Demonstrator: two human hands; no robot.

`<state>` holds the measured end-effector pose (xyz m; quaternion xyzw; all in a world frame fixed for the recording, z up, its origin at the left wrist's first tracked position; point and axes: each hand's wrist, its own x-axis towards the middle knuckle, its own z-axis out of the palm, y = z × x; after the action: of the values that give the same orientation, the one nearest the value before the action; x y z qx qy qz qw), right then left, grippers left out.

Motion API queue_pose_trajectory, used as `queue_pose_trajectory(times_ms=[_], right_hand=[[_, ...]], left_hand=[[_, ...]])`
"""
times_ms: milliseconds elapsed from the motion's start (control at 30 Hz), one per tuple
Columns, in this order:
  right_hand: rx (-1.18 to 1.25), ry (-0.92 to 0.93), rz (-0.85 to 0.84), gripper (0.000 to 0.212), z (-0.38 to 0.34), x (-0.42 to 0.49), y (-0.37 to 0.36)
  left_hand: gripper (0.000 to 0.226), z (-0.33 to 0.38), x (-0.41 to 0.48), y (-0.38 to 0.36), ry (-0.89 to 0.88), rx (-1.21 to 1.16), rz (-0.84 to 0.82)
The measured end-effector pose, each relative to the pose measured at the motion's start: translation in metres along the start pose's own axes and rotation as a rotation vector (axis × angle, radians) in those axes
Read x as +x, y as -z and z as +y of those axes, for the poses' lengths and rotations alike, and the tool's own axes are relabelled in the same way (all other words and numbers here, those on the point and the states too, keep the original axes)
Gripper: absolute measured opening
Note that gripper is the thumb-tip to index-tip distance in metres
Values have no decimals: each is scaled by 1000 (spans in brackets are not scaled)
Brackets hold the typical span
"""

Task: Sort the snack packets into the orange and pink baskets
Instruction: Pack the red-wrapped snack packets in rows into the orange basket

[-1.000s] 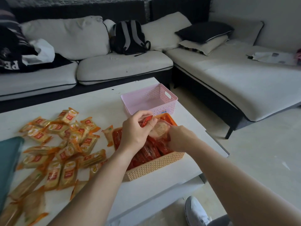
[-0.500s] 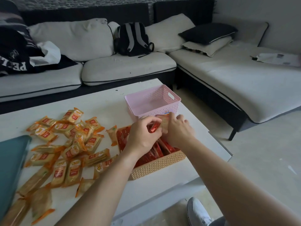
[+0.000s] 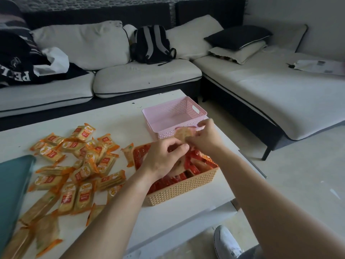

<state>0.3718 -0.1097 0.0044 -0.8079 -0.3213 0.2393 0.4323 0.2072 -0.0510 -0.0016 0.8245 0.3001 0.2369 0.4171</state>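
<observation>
While the orange basket [image 3: 183, 189] sits nearest on the worktop [image 3: 121, 116], packed with red packets [image 3: 194, 165], a loose pile [image 3: 80, 165] of yellow ones lies to its left. Over its far end the left hand [image 3: 164, 156] and right hand [image 3: 205, 139] each pinch one pale packet [image 3: 183, 134] by its edges, holding it in the air. It looks light: thin, slippery film round a brittle biscuit. A soft pinch on the crimped end seams should suit it better than a squeeze across the middle. Just beyond the orange basket stands the pink basket [image 3: 173, 113], with nothing visible inside.
</observation>
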Motion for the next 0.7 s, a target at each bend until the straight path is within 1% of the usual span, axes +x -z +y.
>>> queue_pose_trajectory(times_ms=[67,133,167,233,300,333,367,433,500,600,700], right_hand=[[166,-52,12,54,-3,2,17],[247,-76,11,46,-2,3,33],[264,-84,2,42,1,3,40],[277,-87,-16,37,6,2,48],[251,-84,-26,34,11,0,54],[222,-85,-27,33,13,0,56],[172,-79,-24,34,14,-1,58],[28,-50,-16,37,18,-1,61],[-83,-18,-33,38,19,-2,65],[-258,34,-98,39,20,-7,65],[-473,117,-182,36,22,-15,60]], left_hand=[[18,-2,1,-2,-13,189,-43],[19,-1,2,-5,-36,450,-103],[20,3,3,-7,-43,545,-113],[25,13,7,-13,-99,671,-65],[22,24,13,-23,-211,707,-9],[19,28,14,-28,-242,679,-27],[20,32,15,-34,-248,650,-75],[32,32,13,-43,-217,652,-211],[37,30,10,-45,-202,689,-283],[36,28,9,-36,-209,755,-265],[28,24,11,-30,-203,781,-240]])
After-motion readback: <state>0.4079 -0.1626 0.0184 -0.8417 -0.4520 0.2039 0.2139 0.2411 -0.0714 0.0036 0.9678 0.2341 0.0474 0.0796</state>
